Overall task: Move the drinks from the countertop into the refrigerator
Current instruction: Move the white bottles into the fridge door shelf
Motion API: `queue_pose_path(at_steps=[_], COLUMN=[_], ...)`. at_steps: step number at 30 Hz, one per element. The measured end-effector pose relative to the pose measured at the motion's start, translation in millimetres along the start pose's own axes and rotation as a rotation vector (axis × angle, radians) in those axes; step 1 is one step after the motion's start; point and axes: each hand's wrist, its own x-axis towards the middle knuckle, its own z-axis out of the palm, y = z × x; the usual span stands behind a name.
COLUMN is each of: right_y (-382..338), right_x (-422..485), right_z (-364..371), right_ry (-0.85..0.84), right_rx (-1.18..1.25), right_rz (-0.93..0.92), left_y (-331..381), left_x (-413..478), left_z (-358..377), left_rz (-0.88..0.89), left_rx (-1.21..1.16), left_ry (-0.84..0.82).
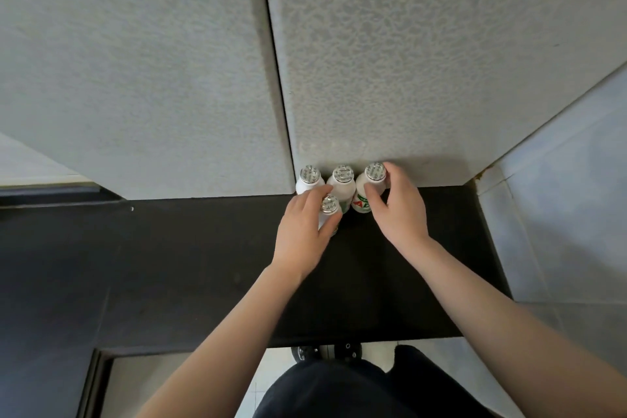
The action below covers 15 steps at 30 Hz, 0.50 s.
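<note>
A person is standing at a dark counter (203, 265), looking down at four small white drink bottles with foil lids, clustered upright against a grey wall (407, 61). The left hand (305, 231) is curling its fingers round the front bottle (329, 206). The right hand (400, 210) is gripping the rightmost bottle (373, 175) near its neck. The back-left bottle (309, 178) and the middle bottle (342, 180) are standing untouched just beside them. This looks like the pick-up step. The next move probably calls for lifting both bottles straight up, clear of their neighbours, then carrying them to the refrigerator, which is out of view.
</note>
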Motion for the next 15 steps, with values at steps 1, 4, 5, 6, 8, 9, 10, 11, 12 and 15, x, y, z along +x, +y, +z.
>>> queue_pose_path(at_steps=[1,4,5,6,8,9,10,11,12,15], right_y=[2,6,7,7,7,7,5,3,1,-9], right_x=[1,5,6,6,2,-3,-9,-16,-23,-46], right_z=[2,2,2,2,2,2,1,0,-2,-6], right_ry=[0.009,0.031,0.033,0.037,0.057,0.072,0.089,0.104,0.115,0.111], right_rx=[-0.011,-0.047,-0.059,-0.067,-0.059,-0.045,-0.027,-0.003,0.029,0.145], right_rz=[-0.014,-0.063,-0.075,-0.080,-0.069,-0.062,-0.060,-0.060,-0.059,-0.047], left_y=[-1,-5,-6,-8,-12,-14,-16,-19,-21,-26], left_x=[-1,-7,-11,-15,-25,-33,-41,-50,-59,-85], left_z=[-1,-4,-7,-9,-15,-18,-21,-25,-28,-36], left_rz=[0.006,0.028,0.018,-0.004,-0.055,-0.080,-0.107,-0.134,-0.161,-0.224], left_rx=[-0.001,-0.006,-0.018,-0.039,-0.092,-0.125,-0.172,-0.227,-0.279,-0.377], left_ry=[-0.001,0.024,0.042,0.058,0.087,0.098,0.110,0.127,0.150,0.249])
